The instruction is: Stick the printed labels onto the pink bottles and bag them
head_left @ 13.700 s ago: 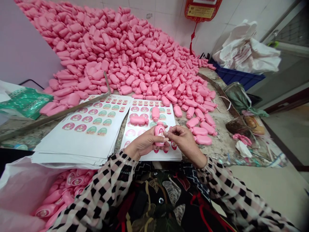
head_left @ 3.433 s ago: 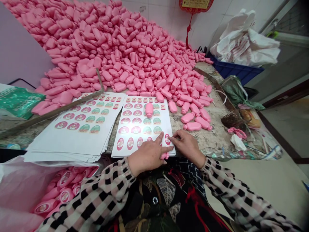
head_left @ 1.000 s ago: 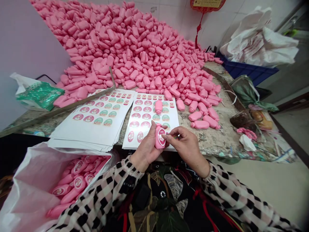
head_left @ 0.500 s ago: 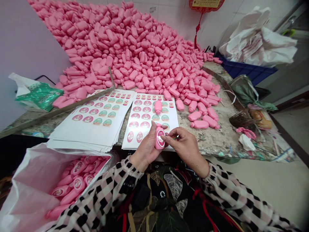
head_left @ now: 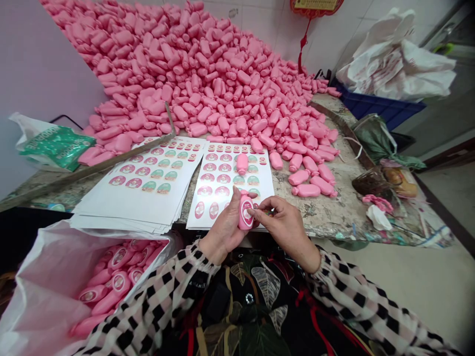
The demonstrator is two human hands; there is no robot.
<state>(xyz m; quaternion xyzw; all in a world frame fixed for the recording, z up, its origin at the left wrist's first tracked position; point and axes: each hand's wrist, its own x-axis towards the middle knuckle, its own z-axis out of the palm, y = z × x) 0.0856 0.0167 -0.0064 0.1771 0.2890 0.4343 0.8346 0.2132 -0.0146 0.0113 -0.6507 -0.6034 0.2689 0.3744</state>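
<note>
My left hand (head_left: 224,225) grips a pink plastic bottle (head_left: 245,212) upright, with an oval label on its front. The fingertips of my right hand (head_left: 278,222) press at that label's edge. Both hands are just above the near edge of a white sticker sheet (head_left: 230,217), which carries rows of pink and green labels and has a bare lower part. One loose pink bottle (head_left: 242,163) lies on the sheet. A huge heap of unlabelled pink bottles (head_left: 185,74) rises behind it. A stack of sticker sheets (head_left: 137,202) lies to the left.
A white sack (head_left: 40,291) of labelled pink bottles (head_left: 118,282) stands at lower left. A wooden lath (head_left: 92,168) lies across the worn table (head_left: 326,217). A green plastic bag (head_left: 55,148) sits left. A blue crate (head_left: 374,106) holding white bags stands back right, near a small basket and tissue.
Compared with a few seconds ago, my hands have left the sheet and now hold the bottle upright. Over the last second they barely moved.
</note>
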